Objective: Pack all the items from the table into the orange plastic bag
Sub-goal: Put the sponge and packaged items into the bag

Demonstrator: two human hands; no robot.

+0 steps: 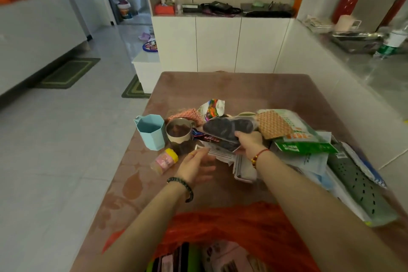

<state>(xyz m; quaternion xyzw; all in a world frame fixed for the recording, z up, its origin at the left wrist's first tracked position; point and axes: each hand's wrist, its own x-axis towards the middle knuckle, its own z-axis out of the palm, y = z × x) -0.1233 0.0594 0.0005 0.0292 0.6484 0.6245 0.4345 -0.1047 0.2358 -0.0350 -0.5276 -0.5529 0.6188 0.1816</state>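
Gripping a dark packet off the pile, right hand curled round it, left hand loose and empty; next, down into the orange bag

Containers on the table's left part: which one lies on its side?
The small clear jar with the yellow lid; the light-blue plastic cup and brown round cup stand upright.

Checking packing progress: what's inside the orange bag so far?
The orange bag holds a pink packet, a dark striped item and a green edge beside it. Anything deeper is hidden by the bag's wall and the frame's edge.
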